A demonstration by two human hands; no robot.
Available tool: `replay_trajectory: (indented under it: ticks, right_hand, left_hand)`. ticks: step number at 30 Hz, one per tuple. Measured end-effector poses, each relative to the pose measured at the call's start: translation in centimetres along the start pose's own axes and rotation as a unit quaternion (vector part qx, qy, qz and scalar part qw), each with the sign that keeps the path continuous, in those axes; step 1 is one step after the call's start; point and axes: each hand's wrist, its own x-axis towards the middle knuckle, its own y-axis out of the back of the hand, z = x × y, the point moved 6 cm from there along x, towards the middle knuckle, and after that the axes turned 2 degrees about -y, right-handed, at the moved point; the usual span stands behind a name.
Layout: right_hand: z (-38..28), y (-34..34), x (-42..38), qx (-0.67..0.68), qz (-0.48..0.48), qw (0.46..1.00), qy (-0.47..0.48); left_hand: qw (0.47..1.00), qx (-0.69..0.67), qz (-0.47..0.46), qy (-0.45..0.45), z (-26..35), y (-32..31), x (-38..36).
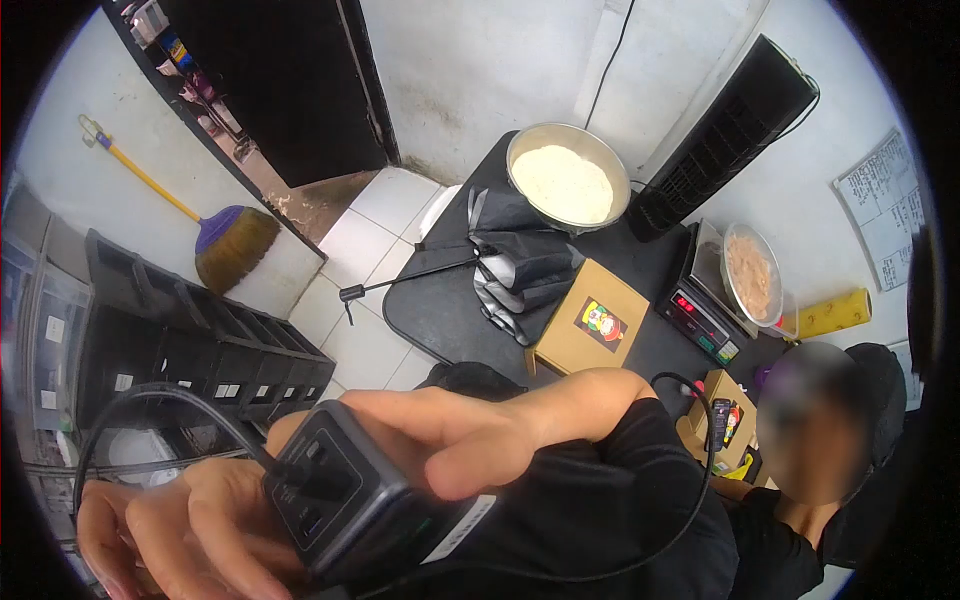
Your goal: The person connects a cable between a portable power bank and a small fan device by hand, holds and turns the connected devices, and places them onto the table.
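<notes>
Close to the camera, a black power bank (345,490) with ports on one end has a black cable (205,397) plugged into it. My right hand (455,425) reaches in from the right and grips it, thumb on the near side and fingers over the top. Beside and partly behind the power bank, my left hand (190,525) has its fingers bent and spread apart; its palm is hidden. A pale barcode label (460,528) shows on the block's lower side. Another stretch of cable loops over the black shirt.
The dark table (430,300) bears a bowl of pale powder (565,185), a brown box (600,318), a folded black umbrella (520,270) and a scale (705,310) under a bowl of pinkish food (750,275). Another person (780,545) stands right. Black drawers (190,340) and a broom (237,245) are left.
</notes>
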Motion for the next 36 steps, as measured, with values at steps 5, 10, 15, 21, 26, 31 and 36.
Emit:
replay_trajectory:
  ticks: [5, 10, 15, 21, 26, 31, 36]
  right_hand:
    - [-0.1, 0.0, 0.0, -0.004, 0.0, 1.0, 0.004]
    - [-0.3, 0.1, -0.2, -0.011, 0.006, 1.0, -0.003]
    - [-0.5, 0.1, -0.1, -0.002, 0.01, 1.0, -0.002]
    - [-0.2, 0.7, -0.3, -0.02, 0.006, 1.0, -0.013]
    - [-0.7, 0.7, -0.3, -0.026, 0.028, 0.999, -0.016]
    - [-0.7, 0.9, -0.7, -0.046, 0.023, 0.999, -0.016]
    - [-1.2, 0.5, -0.7, -0.036, 0.028, 0.999, -0.018]
  left_hand:
    - [0.993, -0.088, -0.05, 0.067, 1.4, 2.0, 0.4]
    - [0.997, -0.037, -0.019, 0.065, 0.5, 0.9, 0.3]
    - [0.998, -0.058, -0.018, 0.028, -0.1, 0.9, 0.2]
    - [0.996, -0.074, -0.034, 0.037, -1.2, 0.6, -0.1]
    - [0.997, -0.073, -0.023, 0.015, -1.2, 0.8, -0.4]
    - [0.997, -0.076, -0.02, 0.013, -0.6, 1.3, -0.4]
    - [0.997, -0.081, -0.018, 0.009, -0.5, 1.4, -0.5]
